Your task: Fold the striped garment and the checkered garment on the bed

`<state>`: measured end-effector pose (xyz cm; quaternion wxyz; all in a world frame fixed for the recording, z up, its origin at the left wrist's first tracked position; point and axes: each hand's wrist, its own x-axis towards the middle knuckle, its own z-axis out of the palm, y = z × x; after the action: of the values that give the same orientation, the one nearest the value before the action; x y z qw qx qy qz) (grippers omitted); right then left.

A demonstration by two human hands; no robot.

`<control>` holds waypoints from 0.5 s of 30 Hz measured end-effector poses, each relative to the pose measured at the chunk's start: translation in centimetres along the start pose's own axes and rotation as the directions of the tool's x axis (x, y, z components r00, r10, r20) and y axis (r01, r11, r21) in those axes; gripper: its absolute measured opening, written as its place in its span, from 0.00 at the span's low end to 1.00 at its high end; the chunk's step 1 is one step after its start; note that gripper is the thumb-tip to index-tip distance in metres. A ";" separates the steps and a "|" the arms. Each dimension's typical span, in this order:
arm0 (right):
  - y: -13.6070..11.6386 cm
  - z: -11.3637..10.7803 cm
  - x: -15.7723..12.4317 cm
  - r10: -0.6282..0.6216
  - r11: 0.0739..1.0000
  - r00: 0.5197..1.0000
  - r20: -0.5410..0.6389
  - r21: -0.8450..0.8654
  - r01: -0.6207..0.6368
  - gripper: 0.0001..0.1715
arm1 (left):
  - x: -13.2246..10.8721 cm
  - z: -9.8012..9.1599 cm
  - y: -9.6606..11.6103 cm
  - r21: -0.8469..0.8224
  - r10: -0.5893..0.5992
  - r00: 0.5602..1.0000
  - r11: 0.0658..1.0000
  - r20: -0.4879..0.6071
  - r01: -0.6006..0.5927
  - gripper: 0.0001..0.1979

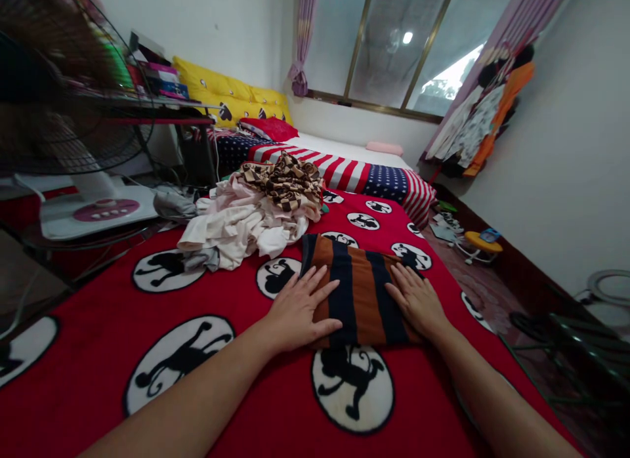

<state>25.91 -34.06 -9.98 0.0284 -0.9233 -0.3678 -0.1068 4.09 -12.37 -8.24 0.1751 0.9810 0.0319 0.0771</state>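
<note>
A folded garment with brown and navy stripes (365, 294) lies flat on the red blanket (256, 392) in front of me. My left hand (302, 310) rests flat on its left side, fingers spread. On its right side lies my right hand (416, 297), palm down with the fingers stretched out. Neither hand grips the cloth. Just beyond my left hand is a loose heap of white and pink clothes (241, 231), with a brown checked cloth (285, 179) on top.
At left a fan (98, 205) stands beside a cluttered desk (162, 117). Behind the heap is a bed with a flag-patterned cover (344, 172) and a yellow headrest (221, 84). Clothes (485, 117) hang at the right; a yellow stool (482, 241) and a dark green chair (590, 346) stand on the floor.
</note>
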 end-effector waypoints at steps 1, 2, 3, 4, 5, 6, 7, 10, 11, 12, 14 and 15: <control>1.1 0.2 -0.1 0.105 0.994 0.994 -0.002 -0.027 -0.105 0.38 | 0.0 0.0 -0.2 0.003 -0.010 1.000 1.000 0.008 0.010 0.39; 2.0 0.3 -0.2 0.210 0.976 0.978 -0.008 -0.051 -0.210 0.41 | 0.1 0.0 -0.3 0.003 -0.016 1.000 1.000 0.009 0.016 0.39; 2.7 0.3 -0.5 0.301 0.951 0.954 -0.019 -0.072 -0.301 0.44 | 0.1 0.0 -0.4 -0.001 -0.019 1.000 1.000 0.010 0.019 0.40; 3.3 0.3 -0.7 0.367 0.925 0.930 -0.037 -0.093 -0.369 0.45 | 0.1 0.1 -0.4 -0.006 -0.020 1.000 1.000 0.009 0.020 0.40; 3.7 0.4 -1.0 0.394 0.910 0.917 -0.063 -0.111 -0.399 0.45 | 0.1 0.1 -0.3 -0.012 -0.018 1.000 1.000 0.005 0.018 0.40; 3.9 0.4 -1.3 0.381 0.912 0.919 -0.100 -0.125 -0.391 0.43 | 0.1 0.2 -0.3 -0.020 -0.015 1.000 1.000 -0.004 0.015 0.39; 4.0 0.4 -1.6 0.334 0.927 0.931 -0.145 -0.130 -0.353 0.40 | 0.1 0.3 -0.3 -0.028 -0.011 1.000 1.000 -0.015 0.010 0.39; 3.5 0.0 -2.2 0.163 0.982 0.943 -0.290 -0.050 -0.185 0.30 | 0.0 0.6 -0.4 -0.063 0.011 0.999 0.998 -0.050 -0.014 0.38; 3.2 -0.3 -2.4 0.146 0.989 0.938 -0.316 0.016 -0.149 0.27 | 0.0 0.7 -0.5 -0.076 0.017 0.998 0.997 -0.063 -0.022 0.38; 2.8 -0.8 -2.5 0.160 0.986 0.935 -0.318 0.099 -0.135 0.24 | 0.0 0.8 -0.5 -0.086 0.023 0.997 0.996 -0.076 -0.030 0.37; 2.1 -2.0 -2.6 0.236 0.946 0.936 -0.261 0.282 -0.160 0.21 | 0.0 0.9 -0.7 -0.102 0.035 0.994 0.994 -0.103 -0.046 0.37; 1.7 -2.7 -2.7 0.274 0.913 0.937 -0.215 0.364 -0.184 0.20 | 0.0 1.0 -0.8 -0.108 0.040 0.993 0.993 -0.114 -0.053 0.36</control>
<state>24.71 -37.49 -7.84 0.2473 -0.9193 -0.2620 -0.1586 4.23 -11.95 -9.45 0.2254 0.9644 0.0145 0.1375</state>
